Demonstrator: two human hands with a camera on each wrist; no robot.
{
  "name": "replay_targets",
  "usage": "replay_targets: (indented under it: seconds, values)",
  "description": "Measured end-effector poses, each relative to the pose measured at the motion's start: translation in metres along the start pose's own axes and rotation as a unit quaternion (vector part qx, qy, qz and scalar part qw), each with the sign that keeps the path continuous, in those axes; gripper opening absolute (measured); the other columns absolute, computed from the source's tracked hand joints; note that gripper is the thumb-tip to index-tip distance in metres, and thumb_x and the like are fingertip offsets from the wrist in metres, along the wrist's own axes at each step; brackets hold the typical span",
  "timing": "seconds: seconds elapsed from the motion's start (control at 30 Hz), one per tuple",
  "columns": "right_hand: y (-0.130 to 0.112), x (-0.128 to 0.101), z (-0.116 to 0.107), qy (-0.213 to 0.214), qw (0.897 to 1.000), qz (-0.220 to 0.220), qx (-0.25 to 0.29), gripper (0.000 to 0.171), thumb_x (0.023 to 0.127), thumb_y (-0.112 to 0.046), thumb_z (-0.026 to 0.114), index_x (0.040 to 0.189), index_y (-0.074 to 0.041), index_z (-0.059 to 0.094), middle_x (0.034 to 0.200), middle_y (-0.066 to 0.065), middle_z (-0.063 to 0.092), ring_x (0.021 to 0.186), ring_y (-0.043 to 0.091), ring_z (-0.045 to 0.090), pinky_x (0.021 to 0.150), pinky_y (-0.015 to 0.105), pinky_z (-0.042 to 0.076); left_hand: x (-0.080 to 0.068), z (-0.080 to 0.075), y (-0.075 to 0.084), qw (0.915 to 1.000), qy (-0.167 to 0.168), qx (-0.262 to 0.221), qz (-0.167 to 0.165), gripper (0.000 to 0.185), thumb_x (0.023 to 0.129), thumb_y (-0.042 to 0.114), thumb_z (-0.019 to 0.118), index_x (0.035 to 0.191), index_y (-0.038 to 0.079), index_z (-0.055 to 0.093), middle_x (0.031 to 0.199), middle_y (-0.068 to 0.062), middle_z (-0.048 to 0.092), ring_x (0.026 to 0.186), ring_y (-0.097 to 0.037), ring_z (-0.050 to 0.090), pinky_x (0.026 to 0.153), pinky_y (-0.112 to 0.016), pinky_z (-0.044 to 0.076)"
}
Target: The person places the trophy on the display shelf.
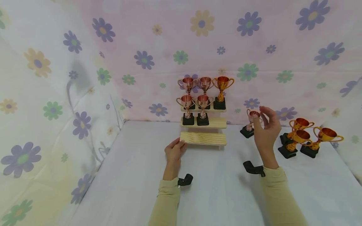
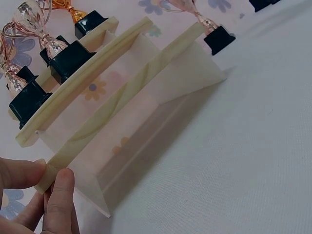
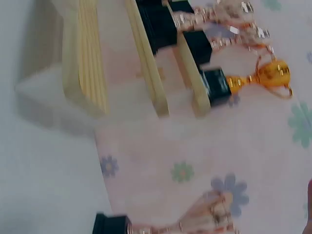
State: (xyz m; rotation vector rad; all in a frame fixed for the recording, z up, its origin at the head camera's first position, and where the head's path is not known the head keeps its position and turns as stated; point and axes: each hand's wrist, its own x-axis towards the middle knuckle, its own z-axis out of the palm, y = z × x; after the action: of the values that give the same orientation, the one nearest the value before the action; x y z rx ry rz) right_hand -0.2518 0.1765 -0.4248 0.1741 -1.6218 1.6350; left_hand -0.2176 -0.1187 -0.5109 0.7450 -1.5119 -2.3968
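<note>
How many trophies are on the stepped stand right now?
5: three on the top step, pink, pink and gold; two pink on the middle step and. The bottom step is bare. None looks hidden.

Blurry bits and bits cut off

The right wrist view is blurry — the pink cup [image 3: 195, 222] runs off the bottom edge. In the left wrist view the left hand [image 2: 34, 200] is cut at the corner, and the cups on the wooden steps [image 2: 92, 105] lose their tops — only black bases show.
</note>
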Motion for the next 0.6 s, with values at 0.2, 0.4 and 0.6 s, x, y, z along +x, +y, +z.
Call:
replay_targets:
  seconds: [0.2,0.4,0.6]
  values:
    - [0.016,0.009,-0.033,0.016,0.991,0.062,-0.12,0.049,0.095,-0.007,0.068,0.142,-0.002,0.051,0.147,0.012,0.048,0.14,0.014,0.039,0.124,0.025,0.027,0.0,0.0,-0.002,1.0,0.002,-0.006,0.002,0.035,0.091,-0.01,0.066,0.125,-0.016,0.062,0.118,-0.029,0.066,0.082,-0.017,0.071,0.08,-0.029,0.063]
    - [0.037,0.006,-0.05,-0.004,0.976,0.108,-0.188,0.069,0.094,-0.016,0.071,0.154,-0.008,0.036,0.158,0.008,0.033,0.147,0.017,0.027,0.126,0.026,0.019,0.001,0.0,-0.002,1.0,0.0,-0.007,0.0,0.036,0.091,-0.01,0.067,0.126,-0.016,0.062,0.121,-0.03,0.064,0.083,-0.018,0.071,0.081,-0.029,0.063]
    - [0.056,0.001,-0.051,-0.043,0.96,0.166,-0.219,0.087,0.093,-0.021,0.075,0.16,-0.01,0.021,0.166,0.008,0.02,0.153,0.024,0.014,0.129,0.045,0.01,0.0,0.0,-0.001,0.9999,0.001,-0.01,0.007,0.035,0.09,-0.01,0.066,0.125,-0.017,0.062,0.113,-0.027,0.067,0.081,-0.017,0.071,0.08,-0.029,0.063]
